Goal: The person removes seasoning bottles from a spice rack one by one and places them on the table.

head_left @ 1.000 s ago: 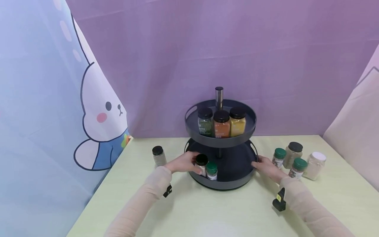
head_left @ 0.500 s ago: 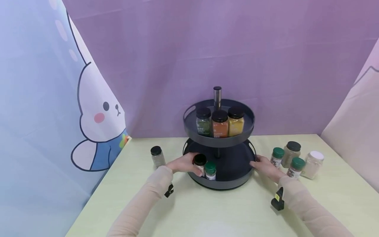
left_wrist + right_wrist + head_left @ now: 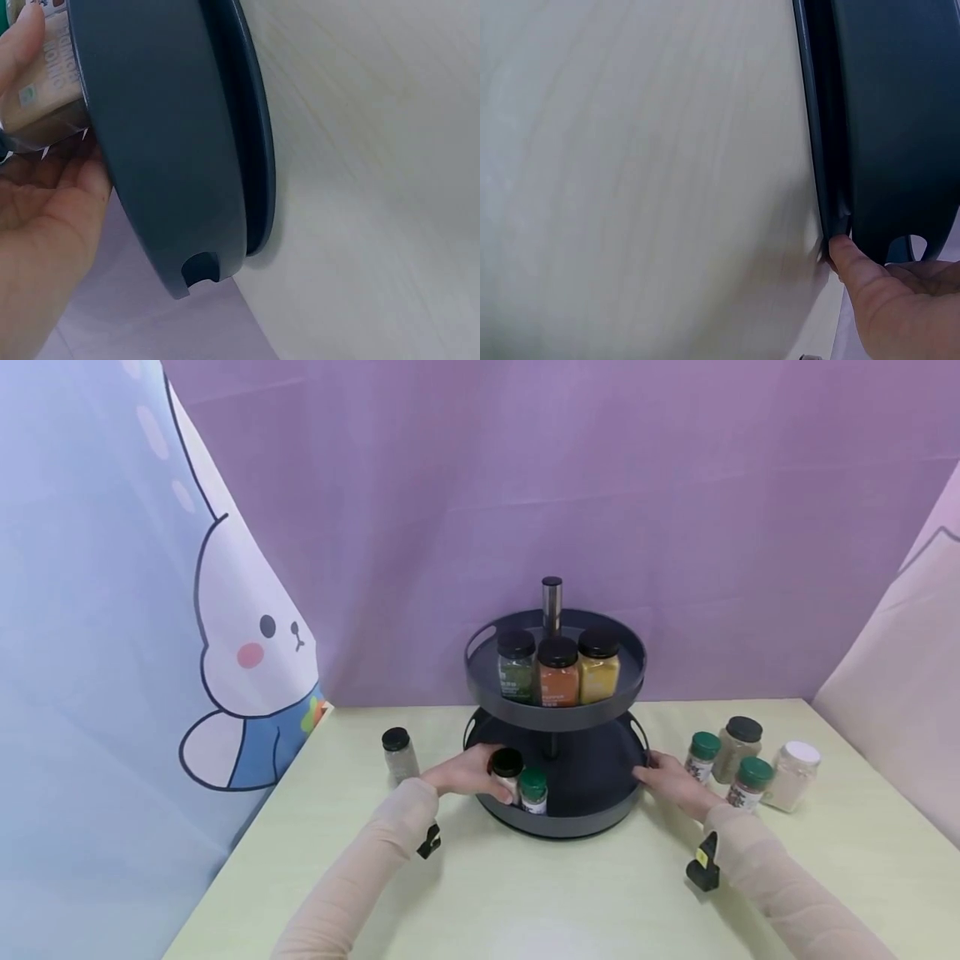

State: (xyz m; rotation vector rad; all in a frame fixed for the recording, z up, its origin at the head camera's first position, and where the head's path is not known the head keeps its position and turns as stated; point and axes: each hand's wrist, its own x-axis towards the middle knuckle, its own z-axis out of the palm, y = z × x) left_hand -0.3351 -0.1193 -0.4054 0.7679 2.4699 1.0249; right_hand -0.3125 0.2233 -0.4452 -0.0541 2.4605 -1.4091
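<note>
My left hand [image 3: 472,774] grips a black-lidded spice jar [image 3: 507,765] at the left front of the lower tier [image 3: 562,827] of a dark two-tier round rack. In the left wrist view, thumb and fingers lie on either side of the jar's pale, labelled body [image 3: 46,86], just inside the rack wall [image 3: 161,135]. Close against that jar stands a smaller green-lidded spice jar [image 3: 533,787]. At the rack's right side, my right hand [image 3: 675,783] holds the lower tier's edge; in the right wrist view the thumb [image 3: 853,262] presses low, with the other fingers by the handle cutout, partly hidden.
The upper tier [image 3: 555,718] bears three black-lidded jars, green [image 3: 516,677], orange [image 3: 558,683] and yellow [image 3: 598,677]. A black-lidded jar [image 3: 402,762] stands left of the rack. Several jars, including a white-lidded one [image 3: 793,777], stand right, beside my right forearm.
The head view has shifted slightly. Both hands, the gripped spice jar and the rack keep the same places relative to each other.
</note>
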